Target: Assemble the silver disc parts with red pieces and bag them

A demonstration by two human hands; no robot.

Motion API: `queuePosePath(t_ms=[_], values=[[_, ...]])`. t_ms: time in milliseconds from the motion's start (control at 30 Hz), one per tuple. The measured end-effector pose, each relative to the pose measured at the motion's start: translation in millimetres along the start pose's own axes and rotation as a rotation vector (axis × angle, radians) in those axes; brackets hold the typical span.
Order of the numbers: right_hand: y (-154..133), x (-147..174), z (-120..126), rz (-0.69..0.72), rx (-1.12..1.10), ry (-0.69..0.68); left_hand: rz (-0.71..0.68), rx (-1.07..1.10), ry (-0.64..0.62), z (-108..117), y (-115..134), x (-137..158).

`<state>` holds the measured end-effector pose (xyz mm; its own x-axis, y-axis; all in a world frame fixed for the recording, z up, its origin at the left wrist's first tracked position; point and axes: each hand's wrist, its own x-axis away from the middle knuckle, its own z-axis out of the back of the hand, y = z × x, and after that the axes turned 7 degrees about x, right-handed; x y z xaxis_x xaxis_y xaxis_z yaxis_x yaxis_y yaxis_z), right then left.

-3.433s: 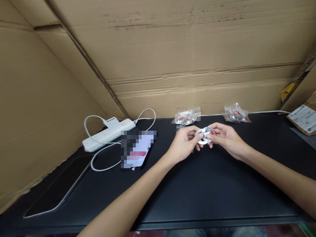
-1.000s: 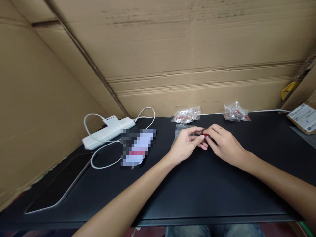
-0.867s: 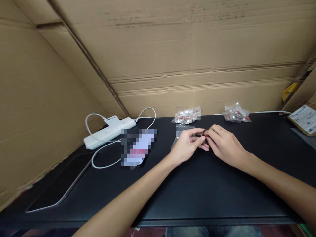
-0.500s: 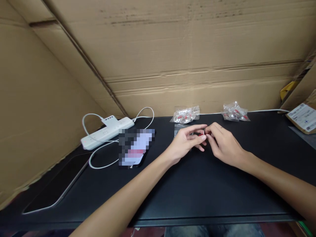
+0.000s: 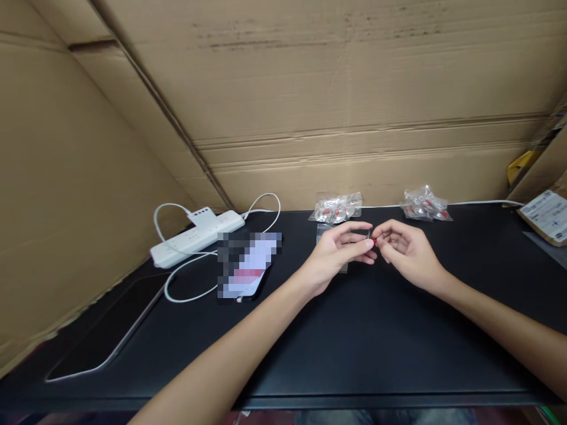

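My left hand [image 5: 333,255] is closed around a small thin metal piece [image 5: 369,234], held upright between its fingertips. Against it sits a small red part [image 5: 376,241], which the fingertips of my right hand [image 5: 411,255] pinch. More red shows between my right fingers, but its shape is too small to make out. Both hands meet above the black table, their fingertips nearly touching. Partly covered by my left hand, a flat clear plastic bag [image 5: 322,231] lies on the table.
Two clear bags of silvery discs and red parts, a left bag [image 5: 338,208] and a right bag [image 5: 426,203], lie by the cardboard wall [image 5: 354,88]. Leftward are a blurred-out phone [image 5: 254,277], a white power strip [image 5: 199,236] with cables and a dark tablet-like panel [image 5: 110,324].
My right hand has turned, its fingers opening out a little, and more of the red part shows between the hands. My left hand keeps its hold. The view has shifted slightly.
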<state>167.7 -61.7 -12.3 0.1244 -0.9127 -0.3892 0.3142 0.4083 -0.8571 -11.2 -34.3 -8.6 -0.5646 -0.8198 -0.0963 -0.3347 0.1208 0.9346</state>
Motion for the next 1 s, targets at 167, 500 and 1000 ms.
queuePosePath(t_ms=[167,500,1000], values=[[4,-3,0,-0.085,-0.127,0.021,-0.029,0.0,0.024,-2,1,0],[9,-8,4,-0.341,-0.489,0.106,-0.163,-0.107,0.167,3,7,-2],[8,-5,5,-0.388,-0.642,-0.202,-0.312,-0.606,0.102,-9,2,7]])
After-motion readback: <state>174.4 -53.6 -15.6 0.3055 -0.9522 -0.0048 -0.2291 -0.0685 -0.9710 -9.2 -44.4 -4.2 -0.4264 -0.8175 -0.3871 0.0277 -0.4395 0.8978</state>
